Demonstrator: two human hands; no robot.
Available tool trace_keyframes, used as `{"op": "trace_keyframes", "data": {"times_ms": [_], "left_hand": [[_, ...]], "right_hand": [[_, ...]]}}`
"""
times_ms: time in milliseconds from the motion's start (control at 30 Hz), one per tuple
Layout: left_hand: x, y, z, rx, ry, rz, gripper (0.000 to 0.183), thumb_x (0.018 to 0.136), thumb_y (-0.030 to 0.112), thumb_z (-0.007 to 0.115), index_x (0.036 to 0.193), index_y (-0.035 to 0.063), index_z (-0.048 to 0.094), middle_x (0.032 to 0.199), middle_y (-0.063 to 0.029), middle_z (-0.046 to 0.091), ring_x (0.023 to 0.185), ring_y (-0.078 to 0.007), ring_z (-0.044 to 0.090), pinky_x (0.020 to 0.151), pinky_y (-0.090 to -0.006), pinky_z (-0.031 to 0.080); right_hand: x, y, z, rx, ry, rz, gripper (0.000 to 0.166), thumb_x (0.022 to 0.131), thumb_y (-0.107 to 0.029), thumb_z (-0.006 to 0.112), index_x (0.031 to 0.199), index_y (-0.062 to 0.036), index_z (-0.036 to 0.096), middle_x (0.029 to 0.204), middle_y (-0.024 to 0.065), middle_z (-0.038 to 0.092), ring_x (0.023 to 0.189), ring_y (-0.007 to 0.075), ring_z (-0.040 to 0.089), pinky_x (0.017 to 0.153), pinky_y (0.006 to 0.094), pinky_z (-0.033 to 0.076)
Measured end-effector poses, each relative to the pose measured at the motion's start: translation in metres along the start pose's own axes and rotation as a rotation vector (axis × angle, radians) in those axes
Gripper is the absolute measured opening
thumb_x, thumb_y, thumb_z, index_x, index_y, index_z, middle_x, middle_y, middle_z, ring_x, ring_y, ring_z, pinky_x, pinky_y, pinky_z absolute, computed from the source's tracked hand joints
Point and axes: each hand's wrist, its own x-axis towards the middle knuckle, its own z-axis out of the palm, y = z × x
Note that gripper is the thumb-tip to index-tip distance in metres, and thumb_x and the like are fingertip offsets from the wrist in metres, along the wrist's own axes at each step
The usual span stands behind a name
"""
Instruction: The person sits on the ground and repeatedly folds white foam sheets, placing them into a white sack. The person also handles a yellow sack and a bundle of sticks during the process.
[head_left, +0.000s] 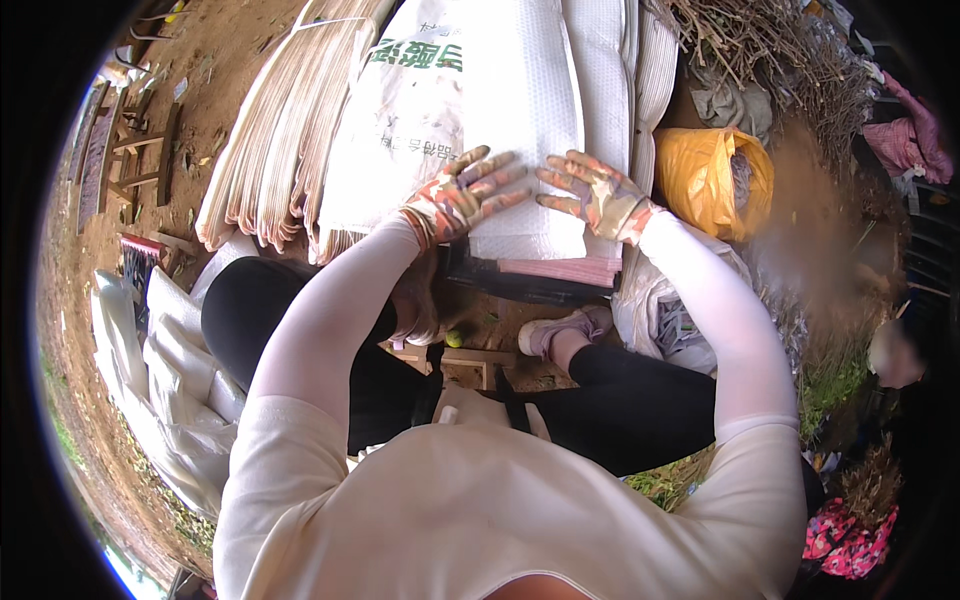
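My left hand (466, 196), in a camouflage-patterned work glove, rests palm down with its fingers spread over a flat white woven plastic sack (517, 97). In a matching glove, my right hand (600, 196) lies on the same sack's right side, its fingers apart and pointing toward the left one. Neither hand grips anything. Under the left wrist is a printed white sack (405, 135) bearing green and dark writing. Below the near end of the sack, the edge of a pinkish folded stack (559, 270) shows above black material (517, 285).
A tied bundle of folded sacks (277, 142) lies to the left. At right stand an orange plastic sack (705, 180) and a white bag (675, 315) of scraps, with a brushwood pile (780, 60) behind. White sacks (180, 382) and wooden frames (135, 157) lie at far left.
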Motion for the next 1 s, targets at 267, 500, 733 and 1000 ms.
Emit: {"op": "trace_keyframes", "data": {"times_ms": [267,500,733,1000], "left_hand": [[0.008,0.02,0.032,-1.123,0.318,-0.346,0.053,0.086,0.013,0.067,0.136,0.015,0.05,0.142,-0.0077,0.045,0.127,-0.0225,0.048,0.106,-0.0423,0.039],[0.01,0.037,0.046,-0.594,0.594,-0.556,0.047,0.078,0.006,0.074,0.122,0.0197,0.064,0.144,-0.0153,0.038,0.128,-0.033,0.041,0.103,-0.0425,0.041],[0.0,0.05,0.028,-0.622,0.589,-0.423,0.044,0.084,0.002,0.066,0.125,0.017,0.065,0.139,-0.0165,0.048,0.125,-0.0334,0.048,0.102,-0.0379,0.043],[0.039,0.027,0.036,-0.73,0.756,-1.174,0.033,0.095,0.026,0.06,0.108,-0.0037,0.064,0.129,-0.0181,0.052,0.112,-0.028,0.056,0.097,-0.0367,0.044]], "right_hand": [[0.001,0.03,0.025,1.374,0.587,0.457,0.028,0.1,-0.021,0.052,0.116,-0.0002,0.06,0.105,0.0048,0.065,0.09,0.011,0.063,0.078,0.0188,0.052],[0.0,0.013,0.02,-0.216,0.514,0.038,0.029,0.09,-0.01,0.059,0.118,-0.0117,0.063,0.118,0.0075,0.062,0.111,0.0238,0.059,0.096,0.0358,0.046],[-0.018,0.021,-0.004,-0.363,0.17,0.002,0.024,0.096,-0.021,0.055,0.114,-0.0118,0.068,0.114,0.0017,0.066,0.109,0.0168,0.061,0.094,0.0306,0.046],[0.046,0.016,0.015,-0.114,0.503,0.869,0.045,0.093,-0.046,0.058,0.121,-0.0103,0.063,0.108,0.018,0.068,0.098,0.037,0.065,0.087,0.041,0.052]]}}
